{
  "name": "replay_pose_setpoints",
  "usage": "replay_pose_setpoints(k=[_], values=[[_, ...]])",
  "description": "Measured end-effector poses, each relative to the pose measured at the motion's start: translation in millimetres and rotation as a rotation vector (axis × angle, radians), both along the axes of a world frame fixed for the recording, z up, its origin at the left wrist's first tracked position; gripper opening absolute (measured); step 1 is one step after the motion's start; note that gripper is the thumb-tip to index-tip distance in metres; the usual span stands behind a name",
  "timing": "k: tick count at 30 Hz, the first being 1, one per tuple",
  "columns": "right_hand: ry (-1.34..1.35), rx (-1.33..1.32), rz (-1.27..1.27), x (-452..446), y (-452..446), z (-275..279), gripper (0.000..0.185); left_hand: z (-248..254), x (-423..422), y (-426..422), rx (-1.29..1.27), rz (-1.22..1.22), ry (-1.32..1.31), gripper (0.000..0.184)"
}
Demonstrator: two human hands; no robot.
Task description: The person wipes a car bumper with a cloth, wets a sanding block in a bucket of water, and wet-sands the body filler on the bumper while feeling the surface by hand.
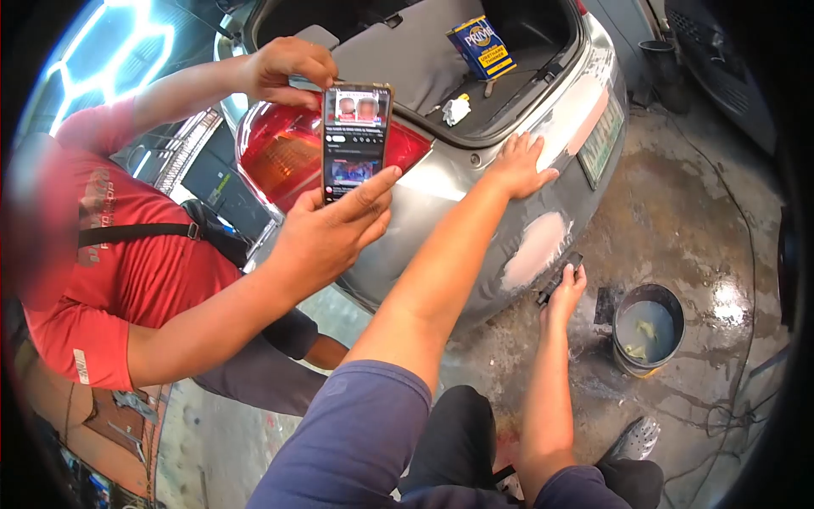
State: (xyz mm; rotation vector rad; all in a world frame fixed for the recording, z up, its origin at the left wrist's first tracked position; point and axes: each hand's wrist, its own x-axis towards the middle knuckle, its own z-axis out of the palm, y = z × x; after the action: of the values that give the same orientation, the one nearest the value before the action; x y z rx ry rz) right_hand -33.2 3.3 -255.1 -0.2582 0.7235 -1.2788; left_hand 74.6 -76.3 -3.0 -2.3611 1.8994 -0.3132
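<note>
Honestly, that pink patch (536, 250) on the silver bumper (487, 276) calls for patience: I'd keep the dark block (561, 278) flat against it, with light, even strokes running a little past the edges, so the curve isn't left with a ridge or a hollow. A dip in the bucket (617, 339), standing on the wet floor (678, 187) to the right, would probably rinse away grit. As for pose, the left arm (428, 280) reaches long across the bumper, and the left hand (515, 165) lies palm-down beside the open boot (479, 110), fingers spread apart, seemingly as a brace. The right arm (547, 382) comes up lower down, and the right hand (564, 293) has its fingers clamped on the block, just beside the patch's lower edge; I can't tell whether the block touches the bumper. Close on the left, a co-worker (153, 254) holds up a phone (356, 144), well apart from the block.
</note>
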Motion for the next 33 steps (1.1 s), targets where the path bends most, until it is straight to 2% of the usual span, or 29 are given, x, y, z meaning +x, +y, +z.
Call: replay_pose_setpoints(k=[9, 33], values=[[0.093, -0.015, -0.107, -32, -45, -19, 0.058, 8, -8, 3, 0.032, 0.034, 0.063, 0.092], [0.068, 0.022, -0.043, -28, -30, -20, 0.058, 8, -9, 4, 0.015, 0.042, 0.100, 0.092]])
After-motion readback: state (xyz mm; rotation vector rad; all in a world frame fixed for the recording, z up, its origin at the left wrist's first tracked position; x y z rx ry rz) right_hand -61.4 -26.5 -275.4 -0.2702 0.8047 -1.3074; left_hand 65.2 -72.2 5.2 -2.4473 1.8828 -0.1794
